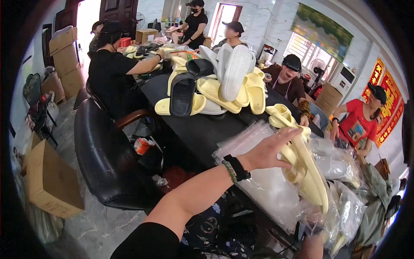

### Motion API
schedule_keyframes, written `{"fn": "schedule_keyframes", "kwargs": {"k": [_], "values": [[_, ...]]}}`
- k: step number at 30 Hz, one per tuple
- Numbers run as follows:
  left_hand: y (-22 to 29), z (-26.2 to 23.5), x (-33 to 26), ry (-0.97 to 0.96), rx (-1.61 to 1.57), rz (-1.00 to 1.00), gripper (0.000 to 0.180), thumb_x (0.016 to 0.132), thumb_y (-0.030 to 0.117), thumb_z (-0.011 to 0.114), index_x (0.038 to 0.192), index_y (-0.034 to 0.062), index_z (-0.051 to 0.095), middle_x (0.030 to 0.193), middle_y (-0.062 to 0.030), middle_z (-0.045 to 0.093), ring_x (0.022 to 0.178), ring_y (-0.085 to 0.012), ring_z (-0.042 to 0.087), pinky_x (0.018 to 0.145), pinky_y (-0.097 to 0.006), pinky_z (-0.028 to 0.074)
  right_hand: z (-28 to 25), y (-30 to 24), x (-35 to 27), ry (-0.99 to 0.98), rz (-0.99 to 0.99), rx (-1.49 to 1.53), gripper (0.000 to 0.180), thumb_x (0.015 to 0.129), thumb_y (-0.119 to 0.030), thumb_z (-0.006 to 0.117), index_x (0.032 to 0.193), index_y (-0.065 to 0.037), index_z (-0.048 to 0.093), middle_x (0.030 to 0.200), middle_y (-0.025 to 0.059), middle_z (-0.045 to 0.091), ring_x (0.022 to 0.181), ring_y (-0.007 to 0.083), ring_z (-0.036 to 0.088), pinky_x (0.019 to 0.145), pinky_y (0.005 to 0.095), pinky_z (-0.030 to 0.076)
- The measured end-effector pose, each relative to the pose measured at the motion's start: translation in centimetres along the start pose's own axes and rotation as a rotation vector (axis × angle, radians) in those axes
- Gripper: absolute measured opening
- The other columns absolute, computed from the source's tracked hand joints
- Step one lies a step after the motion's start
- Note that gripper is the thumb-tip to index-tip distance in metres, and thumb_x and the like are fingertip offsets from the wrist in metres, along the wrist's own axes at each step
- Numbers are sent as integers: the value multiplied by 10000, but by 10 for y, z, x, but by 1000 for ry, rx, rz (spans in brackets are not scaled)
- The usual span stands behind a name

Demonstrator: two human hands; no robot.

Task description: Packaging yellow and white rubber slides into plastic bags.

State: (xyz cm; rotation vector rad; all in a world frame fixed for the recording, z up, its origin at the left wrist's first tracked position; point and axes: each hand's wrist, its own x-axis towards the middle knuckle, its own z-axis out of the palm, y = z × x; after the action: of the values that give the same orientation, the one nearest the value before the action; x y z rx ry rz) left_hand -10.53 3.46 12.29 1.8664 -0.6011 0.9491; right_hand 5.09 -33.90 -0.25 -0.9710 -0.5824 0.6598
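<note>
At the near end of the long black surface [202, 129], I see my left hand [269, 151] reaching forward with its fingers curled around a pair of pale yellow foam slippers [308, 172], gripping them near the strap end. The slippers are smooth, thick-soled and ridged along the underside, and they hang out over a heap of clear, crinkled plastic bags [263, 185] spread over the surface's corner. On that wrist sit a black band [238, 167] and a green beaded bracelet [230, 171]. My right hand [311, 246] barely shows at the lower edge, under the bags; I cannot tell whether it is clenched or released.

Farther along the surface rises a loose pile of slippers [215, 86]: soft yellow ones, a few matte black, and white ones standing on end with grooved soles. A glossy black leather chair [108, 159] stands left of the surface, with a brown cardboard box [51, 183] on the marble floor beside it. Several people sit or stand around the far end.
</note>
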Motion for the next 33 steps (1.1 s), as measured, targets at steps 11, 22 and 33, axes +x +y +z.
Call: {"fn": "schedule_keyframes", "kwargs": {"k": [11,22,33], "values": [[-9,-22,2,-8,165,72,908,689,227,846,1441,59,366,1468,-141,414,1350,-301,397,1120,-387,301,139,-50,39,-143,16,-186,837,821,-466,675,1412,40,367,1290,248,527,999,381,622,789,419,556],[-11,-14,1,-94,73,-165,438,771,102,760,1189,88,630,1344,-145,551,1211,-282,540,1013,-363,416,147,-38,24,-318,130,236,707,889,-351,652,1424,15,370,1360,242,488,1084,307,608,887,387,530],[-6,-25,-3,-365,-213,-308,772,769,93,750,1451,86,389,1489,-95,402,1403,-211,306,1145,-345,218,146,-31,20,-435,79,245,675,918,-393,599,1401,32,392,1351,272,485,1024,310,638,886,373,535]]}}
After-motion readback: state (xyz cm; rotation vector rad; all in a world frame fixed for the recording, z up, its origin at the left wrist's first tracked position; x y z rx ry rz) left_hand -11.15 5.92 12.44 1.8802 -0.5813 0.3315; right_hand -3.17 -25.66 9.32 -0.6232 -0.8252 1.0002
